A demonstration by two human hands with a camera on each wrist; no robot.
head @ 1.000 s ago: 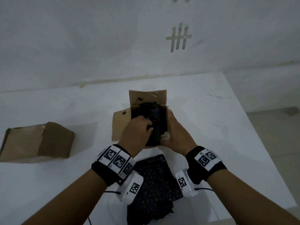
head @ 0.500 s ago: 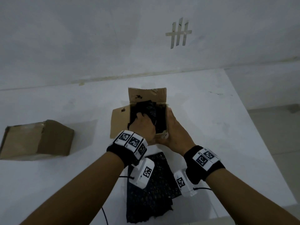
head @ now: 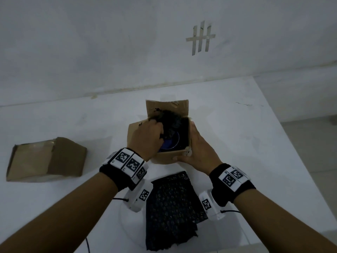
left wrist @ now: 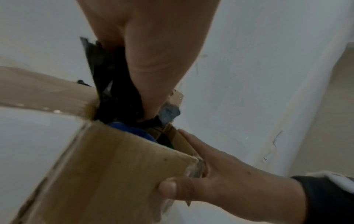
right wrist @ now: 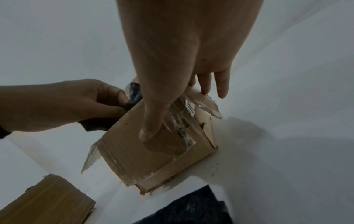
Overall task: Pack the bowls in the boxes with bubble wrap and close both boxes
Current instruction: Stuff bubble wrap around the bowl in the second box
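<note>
Lifted since earlier, black bubble wrap (head: 172,123) bunched in left hand (head: 145,136) — blue bowl (head: 170,143) now exposed in head view, right hand (head: 197,152) clasping open box (right wrist: 153,151), thumb on front — wrist view shows its torn tape.

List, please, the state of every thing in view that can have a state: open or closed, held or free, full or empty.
Open brown cardboard box: flaps up, a bowl inside.
Blue bowl: in that box, partly under wrap.
Black bubble wrap in the box: gripped.
Left hand: grips this wrap.
Right hand: steadies the box.
Second brown cardboard box: lying apart, untouched.
Flat black bubble wrap sheet: on the table, free.
</note>
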